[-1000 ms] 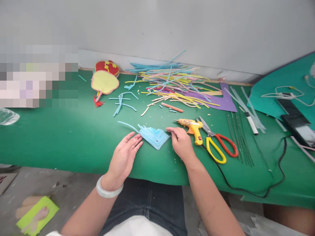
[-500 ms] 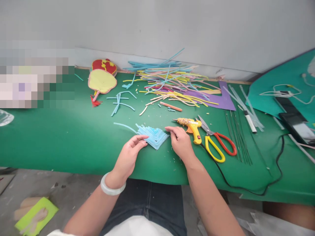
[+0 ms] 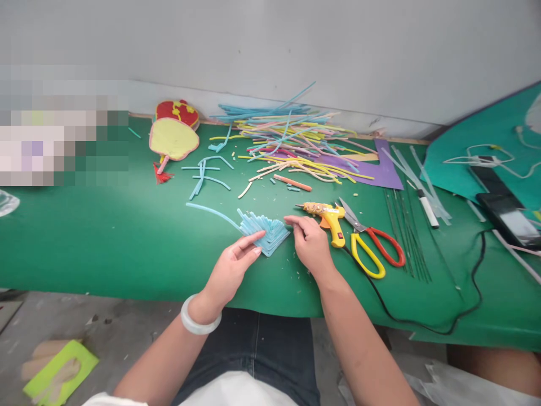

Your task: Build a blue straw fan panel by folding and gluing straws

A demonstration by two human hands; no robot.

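Note:
A light blue V-shaped piece point(image 3: 270, 239) made of layered fuzzy strips lies low over the green table, with one long strip point(image 3: 211, 210) trailing off its upper left. My left hand point(image 3: 236, 262), with a pale bangle at the wrist, grips the piece's left side between thumb and fingers. At the piece's right corner is my right hand point(image 3: 310, 242), its fingers curled together with the index fingertip beside the edge; whatever lies between those fingers is too small to make out. A yellow glue gun point(image 3: 332, 217) rests just right of that hand.
Scissors point(image 3: 372, 242) lie right of the glue gun, whose black cord point(image 3: 406, 322) runs along the front. Coloured strips point(image 3: 291, 135) are piled at the back beside purple sheet point(image 3: 391, 169). Two fan-shaped pieces point(image 3: 174, 138) stand back left; green wires point(image 3: 408, 237) and a marker point(image 3: 429, 208) lie right.
My left hand has moved slightly right and farther onto the blue piece. The strips on its left side have shifted and fanned, and the long strip reaches farther left. My right hand has barely moved.

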